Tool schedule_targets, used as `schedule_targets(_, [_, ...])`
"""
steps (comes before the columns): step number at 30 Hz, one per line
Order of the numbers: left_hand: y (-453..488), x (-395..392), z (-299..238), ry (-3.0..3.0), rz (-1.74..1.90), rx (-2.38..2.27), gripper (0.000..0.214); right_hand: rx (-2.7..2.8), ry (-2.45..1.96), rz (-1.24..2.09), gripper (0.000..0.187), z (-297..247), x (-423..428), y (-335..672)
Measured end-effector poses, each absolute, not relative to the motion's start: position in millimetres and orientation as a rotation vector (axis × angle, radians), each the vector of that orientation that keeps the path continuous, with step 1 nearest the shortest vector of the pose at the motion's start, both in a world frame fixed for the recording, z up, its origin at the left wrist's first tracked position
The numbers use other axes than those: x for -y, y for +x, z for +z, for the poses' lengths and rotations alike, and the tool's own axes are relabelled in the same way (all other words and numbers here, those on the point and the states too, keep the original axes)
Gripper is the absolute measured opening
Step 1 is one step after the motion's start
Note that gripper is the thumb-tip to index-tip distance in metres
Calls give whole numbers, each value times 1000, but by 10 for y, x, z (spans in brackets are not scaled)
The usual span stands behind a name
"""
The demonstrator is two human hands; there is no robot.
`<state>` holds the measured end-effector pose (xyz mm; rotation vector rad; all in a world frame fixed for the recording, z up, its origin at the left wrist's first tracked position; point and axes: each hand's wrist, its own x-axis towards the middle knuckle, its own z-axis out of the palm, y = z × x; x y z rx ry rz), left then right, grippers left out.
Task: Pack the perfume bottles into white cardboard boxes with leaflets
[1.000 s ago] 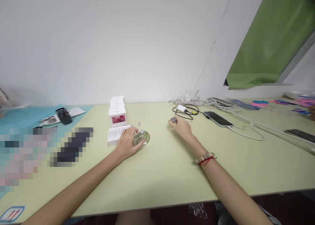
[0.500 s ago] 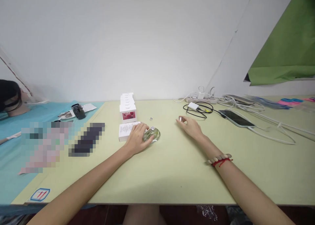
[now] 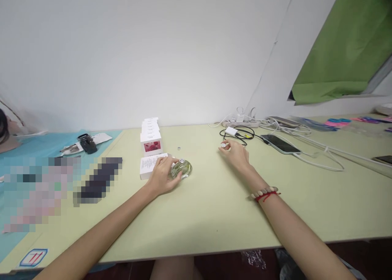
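Observation:
My left hand point(image 3: 161, 175) is curled around a small round greenish glass bottle point(image 3: 182, 169) with a silver top, which rests on the pale green table point(image 3: 214, 206). A flat white box point(image 3: 148, 164) lies just left of that hand. My right hand point(image 3: 235, 155) rests on the table farther right, its fingertips pinching a small silvery cap point(image 3: 223, 145). A tiny silver piece point(image 3: 179, 148) lies loose on the table behind the bottle.
A row of white boxes point(image 3: 150, 137), the front one with a pink picture, stands behind the left hand. Cables, a charger and a power strip point(image 3: 240, 124) lie at the back. A phone point(image 3: 281, 144) lies at the right. A blue mat point(image 3: 45, 149) with a dark jar point(image 3: 88, 143) lies at the left.
The camera view has shifted sideways and back. Both hands keep their holds; the right hand with the cap has stayed near the black cable.

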<state>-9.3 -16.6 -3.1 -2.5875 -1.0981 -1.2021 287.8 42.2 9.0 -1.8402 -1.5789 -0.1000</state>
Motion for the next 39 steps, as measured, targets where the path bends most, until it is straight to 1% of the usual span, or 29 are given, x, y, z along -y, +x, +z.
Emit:
schedule_targets(7, [-96,175,-31,-2652,-1136,993,29,1670,-1963,-68,21,-79,-497,2872])
schedule_targets(9, [-94,177,-32,-2655,-1116,979,30,1662,-1968,-116,27,-102,-499,2846])
schedule_targets(11, [-89,175,-30,-2652,-1079,980,31,1623,-1933,-175,37,-92,-476,2799])
schedule_targets(13, [-83,170,-26,-2646,-1022,1014,33,1601,-1839,-203,42,-46,-425,2716])
schedule_targets(17, [-68,161,-22,-2657,-905,1099,41,1616,-1567,-169,36,94,-249,2413])
schedule_targets(19, [-64,157,-29,-2677,-869,1115,47,1753,-1383,-44,34,143,-142,2221])
schedule_targets(21, [-64,149,-44,-2687,-859,1118,53,2010,-1148,167,34,160,-48,2045])
schedule_targets(23, [-67,137,-60,-2674,-868,1124,55,2159,-1023,243,42,149,14,1921])
schedule_targets(25, [-73,127,-69,-2650,-889,1141,53,2202,-1024,221,46,124,33,1866])
schedule_targets(29, [-80,131,-53,-2618,-941,1179,48,2144,-1139,199,38,76,-33,1938])
schedule_targets(31, [-82,142,-37,-2613,-958,1182,43,2039,-1207,207,36,68,-99,2033])
schedule_targets(34, [-85,151,-21,-2612,-962,1188,33,1793,-1287,195,38,93,-227,2237])
schedule_targets(36, [-88,151,-17,-2618,-951,1187,28,1604,-1329,96,42,123,-319,2422])
schedule_targets(39, [-92,145,-18,-2622,-944,1177,24,1443,-1377,-155,40,124,-444,2769])
